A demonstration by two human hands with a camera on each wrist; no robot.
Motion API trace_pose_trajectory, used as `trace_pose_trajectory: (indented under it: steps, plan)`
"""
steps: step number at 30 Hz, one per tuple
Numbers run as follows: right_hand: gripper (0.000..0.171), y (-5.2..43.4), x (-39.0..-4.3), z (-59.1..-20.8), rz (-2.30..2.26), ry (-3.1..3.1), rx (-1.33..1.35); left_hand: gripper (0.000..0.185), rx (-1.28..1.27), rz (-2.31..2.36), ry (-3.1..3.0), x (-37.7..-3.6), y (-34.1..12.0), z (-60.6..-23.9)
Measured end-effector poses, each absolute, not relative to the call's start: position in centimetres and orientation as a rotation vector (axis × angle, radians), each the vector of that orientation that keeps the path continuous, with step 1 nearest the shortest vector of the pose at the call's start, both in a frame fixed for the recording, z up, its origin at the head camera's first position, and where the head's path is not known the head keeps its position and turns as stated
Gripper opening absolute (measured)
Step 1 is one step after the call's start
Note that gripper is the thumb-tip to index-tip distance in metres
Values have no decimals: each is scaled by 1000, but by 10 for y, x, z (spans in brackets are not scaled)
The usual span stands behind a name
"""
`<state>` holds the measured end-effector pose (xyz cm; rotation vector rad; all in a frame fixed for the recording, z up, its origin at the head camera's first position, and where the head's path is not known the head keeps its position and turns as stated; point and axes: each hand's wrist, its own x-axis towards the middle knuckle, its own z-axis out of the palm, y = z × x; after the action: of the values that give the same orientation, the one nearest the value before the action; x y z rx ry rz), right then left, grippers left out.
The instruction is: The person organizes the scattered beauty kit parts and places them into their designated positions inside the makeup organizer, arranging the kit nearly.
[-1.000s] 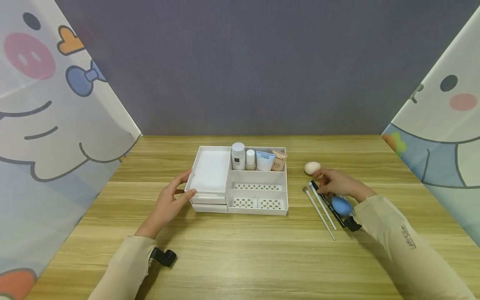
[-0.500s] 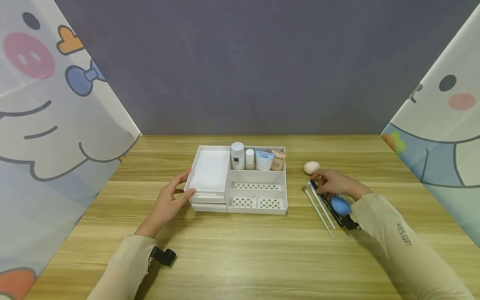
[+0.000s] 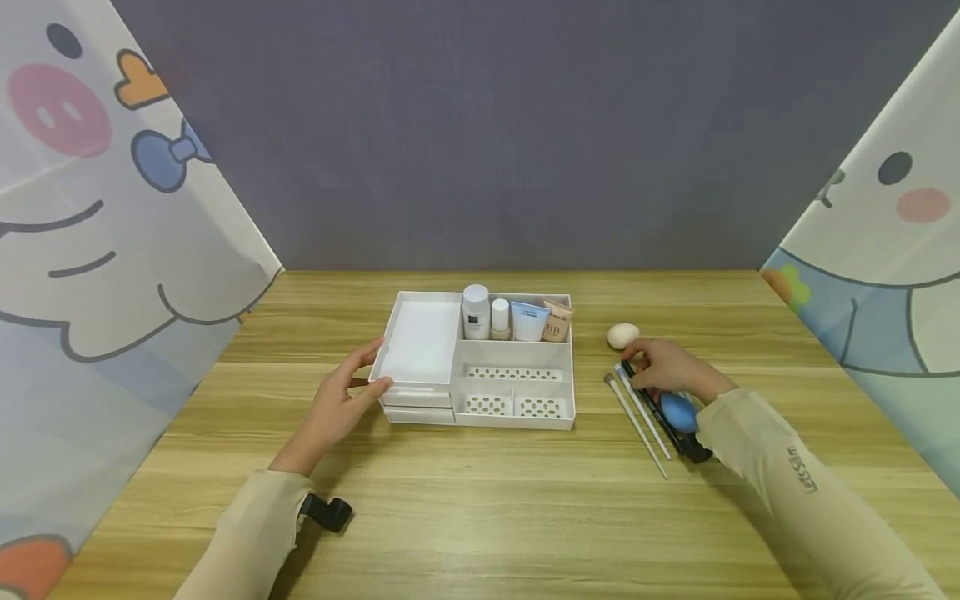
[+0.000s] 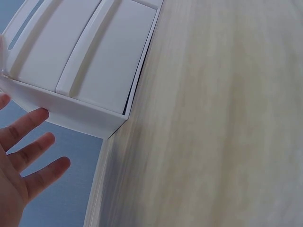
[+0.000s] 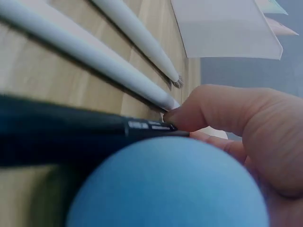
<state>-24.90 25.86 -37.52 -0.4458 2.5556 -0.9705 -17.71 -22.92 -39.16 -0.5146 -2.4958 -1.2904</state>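
Well apart over the worktop (image 3: 487, 525), the right hand (image 3: 670, 367) pinches the far end of a black pen (image 5: 90, 125) toward the right edge, beside a rounded blue object (image 3: 678, 412), and the left hand (image 3: 337, 406), fingers extended, touches a white organizer (image 3: 418, 340) at its front left corner.

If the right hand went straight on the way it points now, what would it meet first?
Kept low, the right hand would probably meet the white stick beside the black pen first; slightly higher, the white organizer. Its exact height is unclear.
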Motion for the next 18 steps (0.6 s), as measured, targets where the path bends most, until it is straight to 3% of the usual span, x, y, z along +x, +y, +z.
trace_pose_trajectory:
  steps: [18]
  plan:
    - [43,259,-252,-369,-1079,2651,-477,59,-515,-1307,-2489,-177,-229,-391]
